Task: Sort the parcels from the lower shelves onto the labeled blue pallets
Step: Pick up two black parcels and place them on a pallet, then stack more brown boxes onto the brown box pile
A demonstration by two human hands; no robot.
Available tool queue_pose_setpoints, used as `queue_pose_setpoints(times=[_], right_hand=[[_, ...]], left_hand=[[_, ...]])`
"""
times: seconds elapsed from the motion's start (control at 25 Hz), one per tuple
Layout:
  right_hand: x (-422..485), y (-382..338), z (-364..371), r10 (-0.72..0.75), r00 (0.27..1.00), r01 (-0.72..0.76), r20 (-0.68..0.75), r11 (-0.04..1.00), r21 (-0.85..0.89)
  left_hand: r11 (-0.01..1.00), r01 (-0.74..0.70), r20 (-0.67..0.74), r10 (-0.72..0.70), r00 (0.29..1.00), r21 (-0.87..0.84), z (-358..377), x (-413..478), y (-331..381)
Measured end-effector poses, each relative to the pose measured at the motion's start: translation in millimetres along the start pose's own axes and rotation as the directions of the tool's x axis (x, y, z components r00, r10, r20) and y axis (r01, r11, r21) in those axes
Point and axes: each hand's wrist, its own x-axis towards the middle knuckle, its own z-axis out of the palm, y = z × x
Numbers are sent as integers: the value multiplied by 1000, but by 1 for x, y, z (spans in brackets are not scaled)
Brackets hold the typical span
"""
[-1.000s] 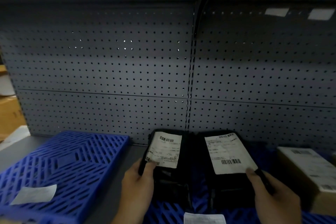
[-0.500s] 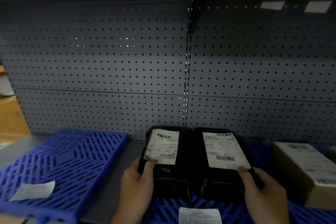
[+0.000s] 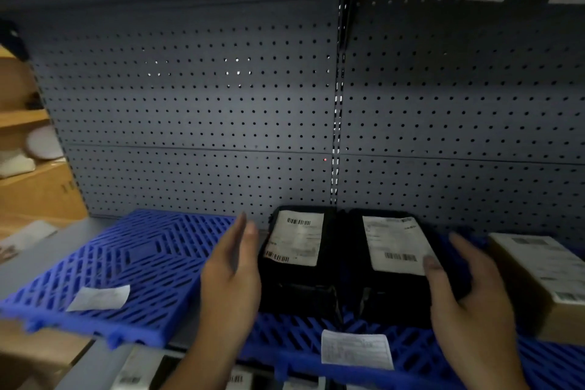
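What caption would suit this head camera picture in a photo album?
Open left hand and right hand beside two black labelled parcels lying on a blue pallet.

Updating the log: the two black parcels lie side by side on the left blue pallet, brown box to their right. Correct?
Not the left one. The head view shows both black parcels side by side on the right blue pallet, brown box to their right.

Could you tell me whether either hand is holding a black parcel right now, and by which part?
Nothing is held. The left hand is open beside the left black parcel; the right hand is open by the right black parcel.
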Motion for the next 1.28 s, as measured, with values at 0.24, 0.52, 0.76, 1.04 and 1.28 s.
queue_pose_setpoints(times=[0.24, 0.52, 0.76, 1.04, 1.28], right_hand=[[-18, -26, 9, -445, 854, 487, 270, 866, -112], [-54, -26, 30, -408, 834, 474, 371, 874, -104], [-106, -39, 54, -373, 886, 427, 277, 887, -173], [-190, -36, 78, -193, 959, 257, 210, 903, -345], [-229, -27, 69, -113, 973, 188, 200, 893, -409]], left_hand=[[823, -314, 75, 318, 945, 473, -46, -20, 20], [759, -302, 86, 311, 946, 577, -90, -36, 5], [800, -333, 147, 301, 942, 499, -142, -32, -19], [826, -392, 360, 250, 899, 406, -189, -28, -69], [856, -374, 448, 195, 873, 357, -202, -50, -76]])
